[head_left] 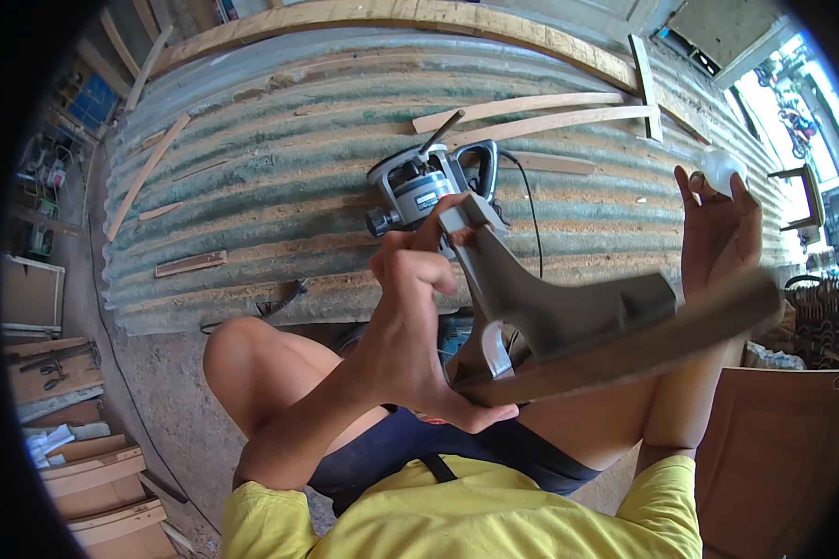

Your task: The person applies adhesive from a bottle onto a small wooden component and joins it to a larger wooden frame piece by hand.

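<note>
Grey bracket [559,321] sits in left hand [410,312], grip curled; right hand [720,228] pinches whitish cup-like thing [721,171], contents unclear.

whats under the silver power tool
A ridged sheet dusted with brown shows around the power tool and seems to support it. The spot directly beneath is covered; the left hand hides part of its near side.

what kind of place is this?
Probably a small woodworking shop: a router-like power tool sits on a corrugated sheet, pale cut wood strips lie just beyond it, and a long wooden beam runs along the far edge.
</note>
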### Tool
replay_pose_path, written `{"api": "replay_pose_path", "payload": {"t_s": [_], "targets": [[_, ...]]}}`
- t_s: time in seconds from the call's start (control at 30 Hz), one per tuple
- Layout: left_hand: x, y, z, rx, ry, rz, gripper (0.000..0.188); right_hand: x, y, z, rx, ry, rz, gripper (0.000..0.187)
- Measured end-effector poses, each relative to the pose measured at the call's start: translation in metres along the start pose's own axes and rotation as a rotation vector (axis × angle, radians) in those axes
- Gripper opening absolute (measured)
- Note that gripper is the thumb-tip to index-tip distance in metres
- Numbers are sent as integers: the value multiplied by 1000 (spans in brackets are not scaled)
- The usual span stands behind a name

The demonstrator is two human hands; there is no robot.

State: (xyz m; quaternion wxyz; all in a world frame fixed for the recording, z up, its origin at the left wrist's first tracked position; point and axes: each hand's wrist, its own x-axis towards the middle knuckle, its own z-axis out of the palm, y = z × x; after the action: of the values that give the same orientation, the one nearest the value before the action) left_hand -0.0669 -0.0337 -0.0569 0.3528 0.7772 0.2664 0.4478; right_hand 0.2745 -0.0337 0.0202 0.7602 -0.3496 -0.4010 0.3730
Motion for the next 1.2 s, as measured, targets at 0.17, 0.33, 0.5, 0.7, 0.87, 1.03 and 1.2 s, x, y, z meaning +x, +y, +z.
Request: {"api": "replay_pose_path", "payload": {"t_s": [0.17, 0.33, 0.5, 0.7, 0.87, 1.03, 1.2], "targets": [[12, 18, 8, 198, -127, 86, 70, -11, -8, 21, -116, 93, 13, 29], [13, 33, 4, 449, -219, 140, 68, -25, -15, 22, -308, -283, -41, 36], [8, 30, 10, 536, -139, 231, 55, -34, -16, 31, -398, -365, -108, 34], [9, 29, 10, 504, -195, 206, 56, -40, -15, 37, -465, -409, -120, 35], [13, 35, 8, 424, -295, 100, 61, -41, -15, 41, -453, -418, -129, 36], [14, 35, 6, 315, -361, 55, 65, -43, -12, 47, -495, -424, -141, 36], [13, 35, 8, 319, -374, 50, 69, -44, -8, 47, -508, -449, -133, 35]]}}
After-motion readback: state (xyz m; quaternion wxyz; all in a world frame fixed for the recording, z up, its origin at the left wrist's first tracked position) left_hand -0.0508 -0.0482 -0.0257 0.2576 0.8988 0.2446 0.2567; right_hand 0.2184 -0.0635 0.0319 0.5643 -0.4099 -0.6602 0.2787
